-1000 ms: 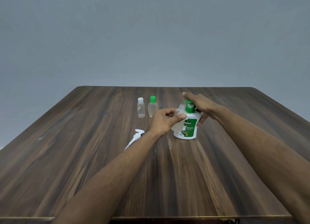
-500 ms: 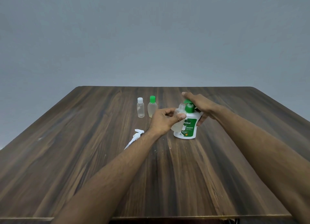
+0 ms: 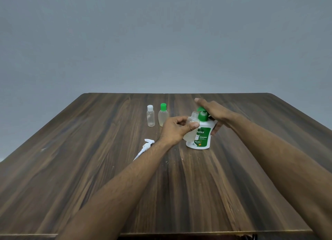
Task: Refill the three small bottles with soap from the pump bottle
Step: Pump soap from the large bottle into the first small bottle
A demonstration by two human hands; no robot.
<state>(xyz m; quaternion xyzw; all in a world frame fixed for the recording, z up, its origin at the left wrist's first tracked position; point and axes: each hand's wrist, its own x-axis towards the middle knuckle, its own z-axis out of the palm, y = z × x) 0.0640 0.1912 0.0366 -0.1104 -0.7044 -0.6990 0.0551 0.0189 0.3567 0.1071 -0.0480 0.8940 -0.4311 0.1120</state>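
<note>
pump bottle (image 3: 202,133): white plastic, green label with white lettering, green pump head on top; standing upright on the table (image 3: 89,167), right of centre, far half
open small bottle (image 3: 192,122): clear plastic, cap off, threaded neck showing; being held just left of the pump bottle and touching it, mouth sitting under the green spout; lower body pale and blending into the white bottle behind, so fill level is hard to read
left hand (image 3: 177,129): fingers curling round the open small bottle, thumb lying across its front, gripping it
right hand (image 3: 214,114): lying over the pump head, fingers fairly straight and pressing on top, thumb reaching down the far side of the pump bottle; palm is hiding most of the pump head
white-capped bottle (image 3: 150,116): clear cylinder, white cap on, standing upright well left of the hands, looking nearly empty
green-capped bottle (image 3: 163,115): rounder shoulders, green cap on, pale yellowish liquid inside, standing just beside the white-capped one; its right edge is getting cut off by the left hand
loose white pump (image 3: 145,148): plastic head with long dip tube, lying flat on the table, tube end disappearing behind the left forearm
table: dark wood-grain laminate, smooth, faint pale specks near centre; near edge running along the frame bottom
wall (image 3: 161,42): plain grey, matte
</note>
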